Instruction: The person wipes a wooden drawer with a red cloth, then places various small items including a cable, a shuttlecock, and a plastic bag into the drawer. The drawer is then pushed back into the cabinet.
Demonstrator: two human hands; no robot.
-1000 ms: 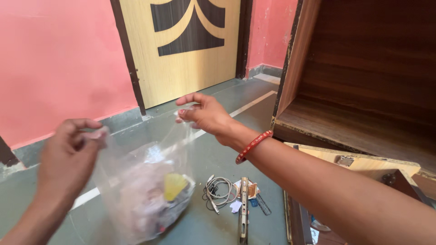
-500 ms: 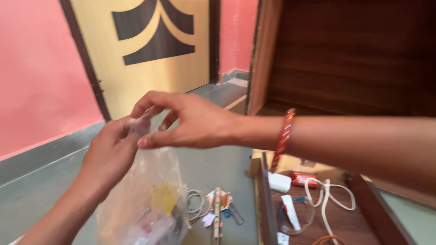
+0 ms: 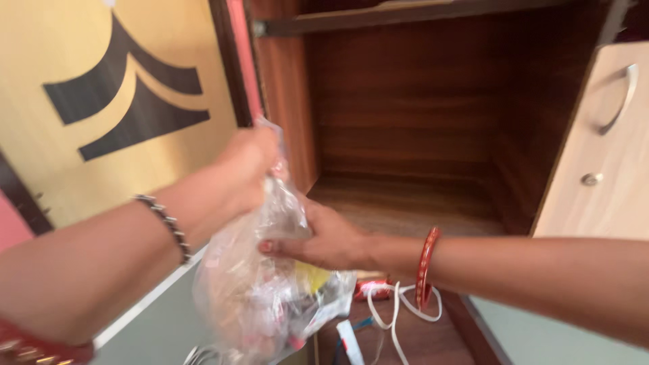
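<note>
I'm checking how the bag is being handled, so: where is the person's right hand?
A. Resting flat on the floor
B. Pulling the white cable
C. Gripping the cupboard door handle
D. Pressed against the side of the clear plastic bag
D: the right hand lies against the side of the clear plastic bag, while the left hand pinches the bag's top; the white cable lies untouched below.

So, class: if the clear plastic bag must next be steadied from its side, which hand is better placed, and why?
Probably the right hand: it lies flat against the side of the clear plastic bag. The left hand is taken up, its grip pinching the bag's gathered top.
</note>
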